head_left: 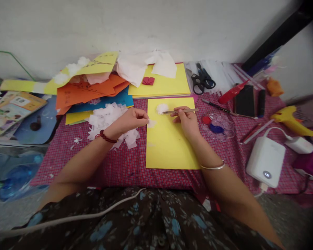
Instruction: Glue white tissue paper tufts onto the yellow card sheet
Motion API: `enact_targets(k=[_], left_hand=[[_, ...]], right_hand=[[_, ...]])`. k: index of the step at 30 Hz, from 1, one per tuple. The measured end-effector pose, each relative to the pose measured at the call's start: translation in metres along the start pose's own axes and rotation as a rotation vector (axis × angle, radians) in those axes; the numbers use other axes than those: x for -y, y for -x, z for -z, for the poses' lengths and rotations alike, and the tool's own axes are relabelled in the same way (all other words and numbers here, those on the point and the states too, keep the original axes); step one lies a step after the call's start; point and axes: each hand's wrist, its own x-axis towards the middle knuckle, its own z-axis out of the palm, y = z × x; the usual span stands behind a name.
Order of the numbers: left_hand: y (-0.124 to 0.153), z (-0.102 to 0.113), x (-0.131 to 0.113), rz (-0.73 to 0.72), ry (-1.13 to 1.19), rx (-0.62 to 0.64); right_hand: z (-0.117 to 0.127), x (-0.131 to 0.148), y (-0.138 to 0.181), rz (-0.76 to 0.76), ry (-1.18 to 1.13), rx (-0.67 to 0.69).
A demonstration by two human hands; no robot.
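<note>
- Left hand (131, 121) pinches a tissue square (151, 123) over the left edge of the yellow sheet (169, 146).
- Right hand (186, 119) grips a stick (181, 111), its tip at the white tuft (161, 108).
- Judged step: building the tuft; joining the square calls for fine alignment.

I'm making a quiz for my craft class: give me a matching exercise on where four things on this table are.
1 stick; 2 scissors; 3 heart; 4 scrap
A on far yellow paper; B in right hand; C in left hand; D right of far yellow paper
Pairs: 1-B, 2-D, 3-A, 4-C
</note>
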Motion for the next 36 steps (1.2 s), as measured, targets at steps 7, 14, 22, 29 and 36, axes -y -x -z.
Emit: enact_targets(k=[7,14,22,29,36], left_hand=[[-0.021,-0.021,-0.003,-0.115,-0.145,-0.054],[-0.051,-0.033,0.012,-0.147,-0.027,-0.153],[-0.070,-0.047,0.025,-0.189,-0.335,-0.161],[-0.078,-0.060,0.034,-0.183,-0.294,-0.267],[-0.081,-0.062,0.036,-0.179,-0.269,-0.326]], right_hand=[[0.000,0.003,0.001,-0.016,0.001,-0.003],[0.000,0.000,-0.002,-0.007,-0.016,-0.006],[0.000,0.000,-0.001,-0.006,-0.005,0.001],[0.002,0.005,0.002,0.033,-0.049,-0.082],[0.003,0.003,0.008,0.089,-0.049,-0.108]])
